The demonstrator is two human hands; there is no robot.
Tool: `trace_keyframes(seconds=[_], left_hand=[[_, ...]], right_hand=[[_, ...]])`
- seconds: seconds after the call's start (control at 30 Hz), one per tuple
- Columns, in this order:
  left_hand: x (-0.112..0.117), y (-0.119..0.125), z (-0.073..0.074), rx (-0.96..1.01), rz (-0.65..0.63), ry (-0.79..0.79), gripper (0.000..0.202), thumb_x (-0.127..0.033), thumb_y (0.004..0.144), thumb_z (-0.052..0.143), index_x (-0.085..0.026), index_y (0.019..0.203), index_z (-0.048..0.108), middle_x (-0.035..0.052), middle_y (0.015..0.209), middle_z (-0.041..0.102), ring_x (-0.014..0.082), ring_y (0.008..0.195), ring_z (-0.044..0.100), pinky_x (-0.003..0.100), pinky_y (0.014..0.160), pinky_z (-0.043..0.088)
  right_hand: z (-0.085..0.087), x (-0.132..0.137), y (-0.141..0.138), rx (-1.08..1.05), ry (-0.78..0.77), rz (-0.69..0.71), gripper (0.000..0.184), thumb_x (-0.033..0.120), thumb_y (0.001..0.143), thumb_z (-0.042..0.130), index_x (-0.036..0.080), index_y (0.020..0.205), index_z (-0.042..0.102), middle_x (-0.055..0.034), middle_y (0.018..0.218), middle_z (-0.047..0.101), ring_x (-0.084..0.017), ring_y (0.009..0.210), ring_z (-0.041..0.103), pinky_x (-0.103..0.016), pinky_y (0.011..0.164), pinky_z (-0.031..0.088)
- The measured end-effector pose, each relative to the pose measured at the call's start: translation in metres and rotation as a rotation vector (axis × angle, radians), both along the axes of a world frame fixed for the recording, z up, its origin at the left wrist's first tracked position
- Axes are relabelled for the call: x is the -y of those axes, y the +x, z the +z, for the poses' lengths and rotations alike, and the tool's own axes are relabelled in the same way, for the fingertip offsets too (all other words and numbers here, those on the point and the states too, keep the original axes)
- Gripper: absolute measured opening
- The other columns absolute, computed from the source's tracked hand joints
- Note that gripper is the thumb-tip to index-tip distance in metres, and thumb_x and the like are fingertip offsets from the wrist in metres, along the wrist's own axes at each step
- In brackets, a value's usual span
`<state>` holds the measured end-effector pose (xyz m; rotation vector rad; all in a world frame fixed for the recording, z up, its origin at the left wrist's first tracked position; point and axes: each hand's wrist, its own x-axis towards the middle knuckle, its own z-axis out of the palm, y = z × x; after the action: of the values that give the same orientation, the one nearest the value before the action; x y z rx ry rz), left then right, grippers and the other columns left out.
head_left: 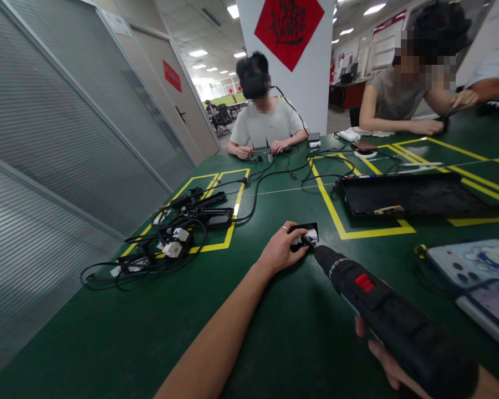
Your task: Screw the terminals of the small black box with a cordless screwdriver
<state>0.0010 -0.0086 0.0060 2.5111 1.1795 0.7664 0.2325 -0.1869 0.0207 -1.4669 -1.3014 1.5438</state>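
A black cordless drill (pixel 382 302) with a red switch on top slants across the lower right. My right hand (pixel 385 360) is wrapped round its grip, mostly hidden beneath the body. The drill's tip reaches a small black part (pixel 314 227) with a white and blue piece (pixel 311 237) in it. On the green table (pixel 216 321), my left hand (pixel 279 249), with a ring on one finger, steadies that part, its fingers and thumb closed on the left side. The exact contact point of the bit is hard to make out.
Tangled black cables and adapters (pixel 208 216) with a white plug block (pixel 172 249) lie at left. A black tray (pixel 419 194) stands at right, near a light-blue phone case (pixel 478 260). Across the table, one person (pixel 268 122) handles small tools; another (pixel 403 100) sits at right.
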Motion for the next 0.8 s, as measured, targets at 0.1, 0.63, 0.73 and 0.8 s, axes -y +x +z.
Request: trace_keyframes(seconds=[0.1,0.63,0.73,0.8], left_hand=[[-0.001,0.000,0.000,-0.007,-0.011,0.010,0.040,-0.036,0.081,0.058,-0.025,0.119,0.054,0.0084,0.120,0.047,0.0202,0.101,0.056,0.036,0.092,0.047],[-0.001,-0.002,0.001,-0.203,-0.037,0.195,0.041,-0.032,0.084,0.053,-0.019,0.123,0.051,0.0110,0.144,0.039,0.0318,0.140,0.023,0.061,0.112,0.014],[-0.001,-0.002,0.001,-0.249,-0.057,0.217,0.041,-0.030,0.086,0.050,-0.016,0.124,0.048,0.0134,0.146,0.036,0.0296,0.139,0.025,0.057,0.113,0.018],[-0.001,-0.002,0.000,-0.271,-0.062,0.221,0.041,-0.031,0.087,0.049,-0.015,0.125,0.047,0.0144,0.146,0.036,0.0284,0.139,0.025,0.054,0.113,0.024]], right_hand=[[-0.002,0.001,0.001,-0.009,-0.009,-0.004,0.044,0.024,0.076,0.068,0.027,0.116,0.049,-0.0009,0.085,0.062,-0.007,0.040,0.050,-0.023,0.040,0.043],[-0.013,0.002,0.000,-0.035,0.001,-0.021,0.051,0.026,0.076,0.067,0.029,0.123,0.046,-0.0029,0.088,0.062,-0.007,0.041,0.047,-0.023,0.039,0.042],[-0.017,0.002,0.000,-0.030,0.022,-0.010,0.054,0.026,0.079,0.064,0.031,0.127,0.040,-0.0017,0.085,0.060,-0.007,0.042,0.047,-0.022,0.039,0.042],[-0.019,0.002,0.001,-0.018,0.043,0.004,0.057,0.025,0.080,0.063,0.032,0.130,0.037,-0.0014,0.085,0.059,-0.007,0.043,0.048,-0.021,0.039,0.042]])
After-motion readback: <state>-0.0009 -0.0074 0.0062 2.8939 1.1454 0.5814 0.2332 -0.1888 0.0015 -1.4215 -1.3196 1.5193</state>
